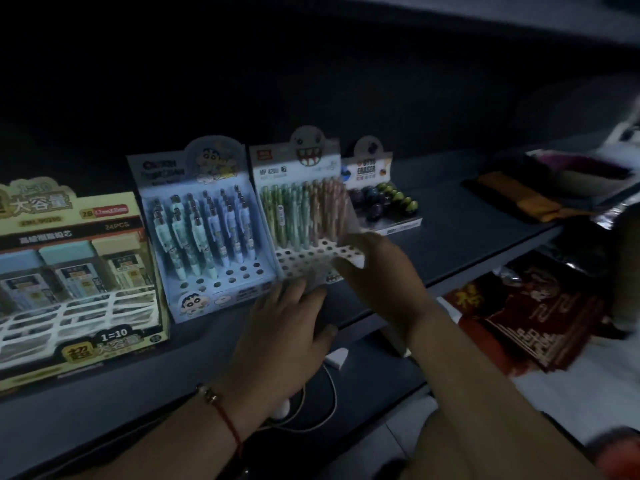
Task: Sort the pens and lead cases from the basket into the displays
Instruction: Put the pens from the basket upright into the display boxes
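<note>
Both hands empty, fingers loose: left hand (291, 323) before the pen display (308, 216), right hand (377, 271) touching its front corner. Holes remain unfilled; basket unseen.

The scene was dim, the upper part almost black. The only real brightness fell on the display boxes (221, 230), whose pale fronts glowed softly. Both hands showed slight motion blur, and the red items (519, 317) at lower right were smeared. Shelf (450, 209) lines bowed towards the edges.
</note>
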{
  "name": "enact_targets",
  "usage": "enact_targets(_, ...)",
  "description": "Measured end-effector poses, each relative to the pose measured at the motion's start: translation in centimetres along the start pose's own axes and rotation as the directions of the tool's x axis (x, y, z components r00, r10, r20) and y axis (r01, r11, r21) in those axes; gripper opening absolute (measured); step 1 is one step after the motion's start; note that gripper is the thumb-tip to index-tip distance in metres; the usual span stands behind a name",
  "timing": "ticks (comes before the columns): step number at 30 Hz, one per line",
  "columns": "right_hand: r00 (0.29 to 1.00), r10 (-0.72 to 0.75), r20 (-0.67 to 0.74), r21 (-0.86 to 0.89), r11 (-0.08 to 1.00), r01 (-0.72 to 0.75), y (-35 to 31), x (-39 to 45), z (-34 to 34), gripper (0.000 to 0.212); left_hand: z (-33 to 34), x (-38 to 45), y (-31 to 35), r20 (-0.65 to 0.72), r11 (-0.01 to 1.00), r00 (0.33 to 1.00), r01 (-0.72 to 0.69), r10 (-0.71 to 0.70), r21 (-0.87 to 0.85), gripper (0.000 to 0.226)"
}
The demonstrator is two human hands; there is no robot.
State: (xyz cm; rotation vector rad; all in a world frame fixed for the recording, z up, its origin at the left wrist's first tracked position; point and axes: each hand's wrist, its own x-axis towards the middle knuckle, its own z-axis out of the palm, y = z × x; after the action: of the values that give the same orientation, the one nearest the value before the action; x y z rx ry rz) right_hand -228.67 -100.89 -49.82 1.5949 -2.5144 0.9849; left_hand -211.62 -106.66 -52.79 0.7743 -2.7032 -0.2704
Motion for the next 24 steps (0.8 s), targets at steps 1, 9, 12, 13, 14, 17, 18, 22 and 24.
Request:
enact_targets(1,1.000,0.004,0.027,-0.101,0.995,-0.001,0.4,-1.3,-1.0,0.037,-0.2,-0.1,0.7,-0.007,1.000,1.000,-0.012,0.011,-0.019,0.058)
enact_targets(9,0.980,0.180,-0.087,-0.440,0.875,-0.200,8.9,-18.8,-9.5,0.035,0.5,-1.9,13.2,0.118,0.932,0.935,-0.309,0.334,-0.190,0.059)
enact_targets(12,0.930,0.360,-0.080,-0.476,0.805,-0.353,11.8,-26.6,-12.7,0.038,2.4,-2.9,19.4,0.162,0.865,0.852,-0.470,0.497,-0.177,0.061)
enact_targets(13,0.910,0.401,-0.104,-0.481,0.781,-0.399,12.6,-29.1,-13.4,0.038,3.1,-3.4,21.6,0.186,0.842,0.823,-0.504,0.536,-0.193,0.061)
enact_targets(14,0.885,0.447,-0.128,-0.467,0.760,-0.451,13.6,-31.7,-13.8,0.039,3.9,-4.0,23.7,0.210,0.815,0.789,-0.540,0.577,-0.210,0.060)
enact_targets(17,0.775,0.610,-0.166,-0.407,0.673,-0.617,17.2,-39.3,-15.0,0.042,6.8,-6.1,30.4,0.285,0.706,0.649,-0.679,0.706,-0.202,0.057)
enact_targets(18,0.735,0.664,-0.139,-0.400,0.641,-0.655,18.1,-40.7,-15.1,0.044,7.6,-6.5,31.6,0.315,0.681,0.612,-0.704,0.725,-0.202,0.058)
enact_targets(22,0.427,0.904,0.016,-0.353,0.405,-0.844,23.9,-47.9,-14.5,0.057,12.8,-8.3,37.5,0.443,0.578,0.435,-0.771,0.784,-0.268,0.062)
enact_targets(24,0.303,0.947,0.104,-0.338,0.320,-0.885,27.5,-50.8,-13.1,0.058,15.2,-8.9,39.9,0.488,0.541,0.374,-0.799,0.789,-0.263,0.060)
